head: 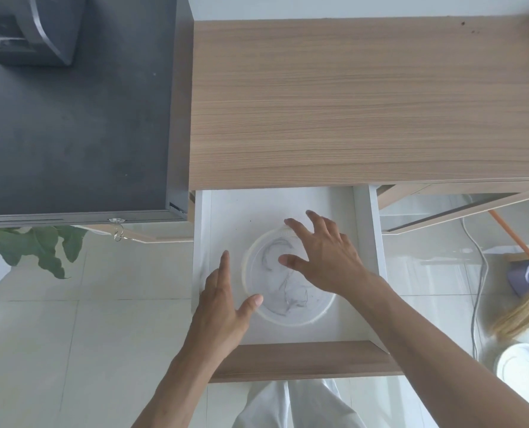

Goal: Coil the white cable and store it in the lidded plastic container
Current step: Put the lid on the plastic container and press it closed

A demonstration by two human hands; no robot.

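Head view is being filled at its centre by one open white drawer (362, 242), pulled out from under a wood-grain bench (365, 103). One round clear plastic container (288, 316) is being shown lying on the drawer floor, with its clear lid (275, 285) seated on top. Thin curved lines are being seen through the lid, which may be the white cable (285, 291) coiled inside; this cannot be told for certain through the plastic.

Two bare hands are being held at the container. The left hand (223, 307) is being placed at the container's 9 o'clock side, its fingers (224, 267) straight and released, the thumb tip being pressed against the rim at about 8 o'clock. The right hand (328, 261) is being spread flat over the lid from 3 o'clock, its fingers (297, 227) splayed and released, one fingertip being rested near the rim at 12 o'clock and the thumb on the lid's middle. Nothing is being grasped by either hand.

Around the drawer, other things are being shown singly. At 9 o'clock, one dark grey cabinet top (71, 118) is being seen, with one leafy green plant (38, 248) below it. At 3 o'clock, one broom (522, 291) with an orange handle is being seen on the tiled floor (102, 335), beside one grey cord (479, 273). At 4 o'clock, one white dish (522, 372) is lying on the floor.
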